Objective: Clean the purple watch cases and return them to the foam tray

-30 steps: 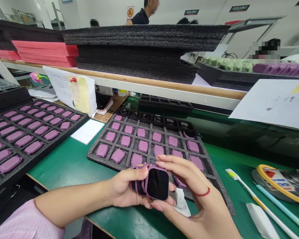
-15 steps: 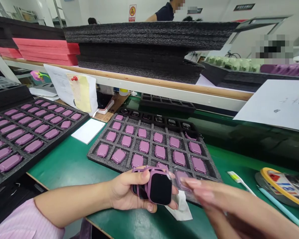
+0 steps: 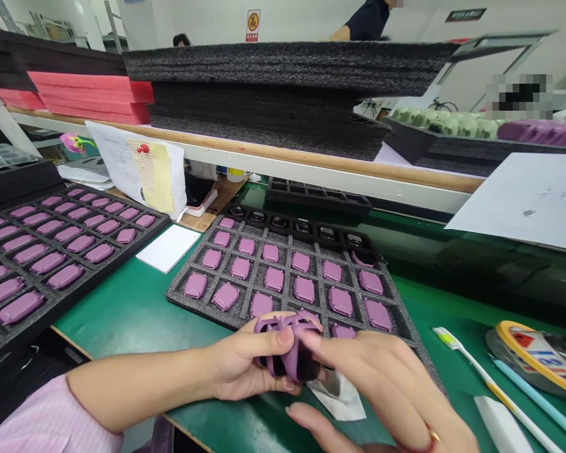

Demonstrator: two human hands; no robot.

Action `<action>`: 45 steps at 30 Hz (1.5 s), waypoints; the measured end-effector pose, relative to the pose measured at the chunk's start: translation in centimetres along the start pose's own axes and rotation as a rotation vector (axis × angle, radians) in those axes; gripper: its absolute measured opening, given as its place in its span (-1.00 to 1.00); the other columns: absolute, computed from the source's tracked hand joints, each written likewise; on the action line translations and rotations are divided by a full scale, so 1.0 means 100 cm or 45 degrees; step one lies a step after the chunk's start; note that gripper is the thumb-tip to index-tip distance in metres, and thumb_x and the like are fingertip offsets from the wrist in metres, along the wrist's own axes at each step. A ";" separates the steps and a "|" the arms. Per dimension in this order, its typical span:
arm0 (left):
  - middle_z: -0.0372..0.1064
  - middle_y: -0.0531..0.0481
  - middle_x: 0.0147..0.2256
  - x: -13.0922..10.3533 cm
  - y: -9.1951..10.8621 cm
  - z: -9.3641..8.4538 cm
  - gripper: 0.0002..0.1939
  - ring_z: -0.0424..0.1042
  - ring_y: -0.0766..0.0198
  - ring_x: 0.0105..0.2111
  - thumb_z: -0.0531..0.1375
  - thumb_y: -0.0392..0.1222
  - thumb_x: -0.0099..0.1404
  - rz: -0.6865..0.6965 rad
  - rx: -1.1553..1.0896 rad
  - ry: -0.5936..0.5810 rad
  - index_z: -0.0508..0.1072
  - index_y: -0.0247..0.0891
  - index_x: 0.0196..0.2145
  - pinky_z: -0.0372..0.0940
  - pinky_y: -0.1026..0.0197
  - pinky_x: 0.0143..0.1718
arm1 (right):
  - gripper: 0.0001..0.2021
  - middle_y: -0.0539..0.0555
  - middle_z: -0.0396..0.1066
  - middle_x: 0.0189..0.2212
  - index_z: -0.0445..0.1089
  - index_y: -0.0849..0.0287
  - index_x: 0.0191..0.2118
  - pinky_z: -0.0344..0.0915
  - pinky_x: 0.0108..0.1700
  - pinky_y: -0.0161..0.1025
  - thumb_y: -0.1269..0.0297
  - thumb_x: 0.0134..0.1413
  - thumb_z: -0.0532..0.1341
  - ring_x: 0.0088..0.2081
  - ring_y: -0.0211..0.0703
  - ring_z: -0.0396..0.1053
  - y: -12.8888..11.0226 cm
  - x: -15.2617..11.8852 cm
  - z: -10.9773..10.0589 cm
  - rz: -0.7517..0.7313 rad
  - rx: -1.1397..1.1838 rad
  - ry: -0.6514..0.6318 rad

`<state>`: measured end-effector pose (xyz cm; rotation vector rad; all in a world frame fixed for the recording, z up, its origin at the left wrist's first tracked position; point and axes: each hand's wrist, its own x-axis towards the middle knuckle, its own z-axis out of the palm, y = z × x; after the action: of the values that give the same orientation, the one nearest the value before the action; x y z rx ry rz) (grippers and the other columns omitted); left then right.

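Above the green tabletop (image 3: 122,308): stacked purple smartwatches (image 3: 305,366), gripped in left hand (image 3: 240,362), outside compartments; right hand (image 3: 382,377) part-open, index fingertip at front watch, contact unclear. Foam tray (image 3: 202,306): purple watch cases (image 3: 304,289) already seated.

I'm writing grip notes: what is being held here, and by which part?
The left hand holds a bunch of purple-framed watch bodies by their rims, thumb above, fingers below. Blur hides whether the right hand grips one too.
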<state>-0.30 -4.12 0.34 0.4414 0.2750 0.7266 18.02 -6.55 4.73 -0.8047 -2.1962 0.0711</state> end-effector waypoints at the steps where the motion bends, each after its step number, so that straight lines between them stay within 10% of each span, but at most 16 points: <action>1: 0.46 -0.02 -0.41 0.001 -0.001 0.001 -0.54 0.44 0.34 -0.45 0.52 -0.05 0.02 0.022 0.027 0.030 0.53 -0.31 -0.19 0.17 0.39 -0.52 | -0.42 0.04 0.53 -0.37 0.31 0.05 0.22 0.49 -0.36 -0.17 0.28 0.07 0.40 -0.40 -0.12 0.46 0.002 0.002 0.004 0.040 0.026 -0.008; 14: 0.55 -0.23 -0.38 -0.002 0.000 -0.004 -0.38 0.40 0.39 -0.50 0.44 0.22 0.03 -0.178 -0.048 -0.050 0.61 -0.45 -0.22 0.01 0.44 -0.63 | -0.50 0.13 0.54 -0.08 0.29 0.05 0.15 0.49 -0.05 -0.13 0.26 0.09 0.37 -0.06 -0.04 0.49 0.010 0.006 0.011 0.184 0.238 0.019; 19: 0.54 -0.19 -0.39 0.000 -0.003 0.001 -0.47 0.50 0.36 -0.47 0.46 0.12 0.07 -0.113 -0.088 0.149 0.59 -0.47 -0.27 0.26 0.46 -0.56 | -0.53 0.12 0.55 -0.11 0.32 0.11 0.13 0.48 -0.06 -0.14 0.32 0.08 0.33 -0.11 -0.06 0.52 0.016 0.009 0.008 0.063 0.089 -0.018; 26: 0.61 -0.24 -0.29 0.005 0.008 0.011 -0.77 0.60 0.26 -0.45 0.30 -0.16 0.32 -0.101 -0.250 0.742 0.53 -0.44 -0.24 0.36 0.45 -0.57 | -0.68 0.16 0.56 -0.17 0.50 0.20 -0.11 0.45 0.00 -0.02 0.09 0.11 0.29 -0.11 0.03 0.52 0.110 0.039 0.027 0.628 -0.142 -0.297; 31: 0.56 -0.15 -0.46 0.006 0.016 0.009 -0.69 0.19 0.52 -0.81 0.22 -0.07 0.36 -0.183 -0.227 0.720 0.49 -0.42 -0.36 -0.09 0.47 -0.82 | -0.70 0.17 0.43 0.04 0.42 0.21 0.02 0.37 0.10 0.09 0.16 0.26 0.26 0.05 -0.01 0.42 0.188 0.059 0.039 0.832 -0.344 -0.231; 35: 0.57 -0.18 -0.39 0.004 0.014 0.007 -0.77 0.32 0.47 -0.73 0.24 -0.14 0.34 -0.121 -0.203 0.625 0.52 -0.42 -0.31 0.01 0.47 -0.74 | -0.72 0.14 0.41 0.07 0.41 0.14 0.06 0.43 0.04 0.00 0.16 0.32 0.21 0.00 -0.08 0.44 0.212 0.059 0.033 0.909 -0.268 -0.270; 42: 0.51 -0.12 -0.45 0.000 0.006 0.004 -0.55 0.22 0.51 -0.76 0.30 0.11 0.27 -0.173 -0.121 0.435 0.56 -0.43 -0.25 -0.10 0.44 -0.74 | -0.66 0.13 0.52 -0.01 0.44 0.07 -0.01 0.37 0.14 -0.03 0.01 0.36 0.06 0.04 -0.03 0.48 0.119 0.045 0.015 0.758 0.075 -0.174; 45: 0.42 -0.06 -0.57 0.001 0.004 0.004 -0.54 0.15 0.54 -0.75 0.32 0.12 0.25 -0.118 -0.082 0.412 0.56 -0.46 -0.35 -0.15 0.46 -0.73 | -0.58 0.12 0.49 0.00 0.39 0.06 -0.24 0.42 0.10 -0.12 -0.14 -0.04 0.39 0.11 0.03 0.44 0.053 0.033 0.010 0.418 0.301 -0.287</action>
<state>-0.30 -3.93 0.88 0.2468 0.5705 0.7123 18.50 -0.30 4.64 -1.0530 -2.1862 0.5988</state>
